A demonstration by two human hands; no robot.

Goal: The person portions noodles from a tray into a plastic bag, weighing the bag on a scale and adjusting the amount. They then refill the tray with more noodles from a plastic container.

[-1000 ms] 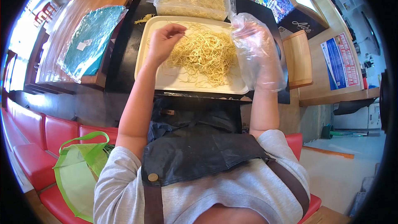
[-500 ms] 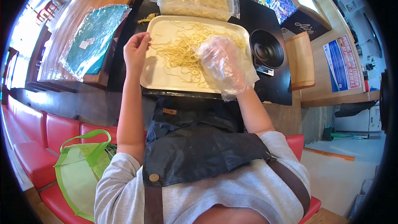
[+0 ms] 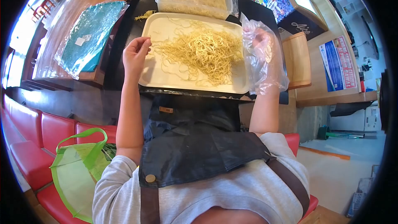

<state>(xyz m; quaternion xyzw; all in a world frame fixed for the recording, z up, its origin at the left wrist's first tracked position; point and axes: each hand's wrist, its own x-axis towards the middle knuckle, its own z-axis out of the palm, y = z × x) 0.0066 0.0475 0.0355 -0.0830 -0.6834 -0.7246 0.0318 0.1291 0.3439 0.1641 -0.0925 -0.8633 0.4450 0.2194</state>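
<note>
A cream tray (image 3: 159, 76) lies in front of me with a loose heap of thin yellow noodles (image 3: 207, 52) spread over it. My left hand (image 3: 137, 52) is bare and hovers at the tray's left rim, thumb and fingertips pinched together; anything between them is too small to make out. My right hand (image 3: 264, 47) wears a loose clear plastic glove (image 3: 271, 76) and is just past the tray's right rim. Its fingers look curled, and the crinkled plastic hides what they may hold. The black bowl on the scale is covered by this hand.
Behind the tray stands a clear plastic tub (image 3: 195, 6) of noodles. A few noodles (image 3: 145, 15) lie on the black table beside it. Left is a wooden table with a plastic-wrapped teal item (image 3: 89, 37); right are a wooden chair (image 3: 296, 60) and a screen (image 3: 274, 2).
My gloved right hand has left the noodle heap and moved right, over where the black bowl stood in view. My left hand keeps nearly the same place and pinch.
</note>
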